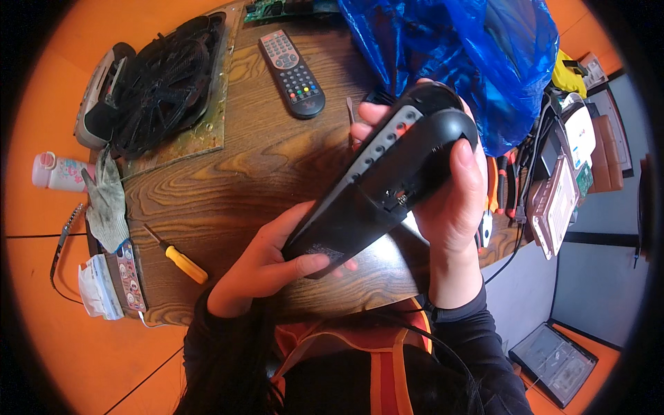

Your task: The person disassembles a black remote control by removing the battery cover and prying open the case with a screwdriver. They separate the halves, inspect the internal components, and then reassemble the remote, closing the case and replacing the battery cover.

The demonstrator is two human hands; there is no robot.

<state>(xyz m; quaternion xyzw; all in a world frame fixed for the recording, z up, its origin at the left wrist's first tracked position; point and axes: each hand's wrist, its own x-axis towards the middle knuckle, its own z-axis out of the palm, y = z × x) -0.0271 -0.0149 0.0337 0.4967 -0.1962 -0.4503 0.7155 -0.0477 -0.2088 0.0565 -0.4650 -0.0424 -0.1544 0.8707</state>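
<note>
Black remote control (384, 183), long and curved, is held tilted above the wooden table (242, 180), button face toward the table. Left hand (266, 266) clasps its lower end, thumb across the back. Right hand (453, 194) wraps its rounded upper end. Second remote (291, 72), yellow-handled screwdriver (177, 256) and blue plastic bag (456, 55) lie on the table nearby.

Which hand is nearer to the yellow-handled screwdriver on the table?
Left. The left hand grips the lower end of the black remote control, just right of the yellow-handled screwdriver. The right hand holds the remote's upper end, farther right.
</note>
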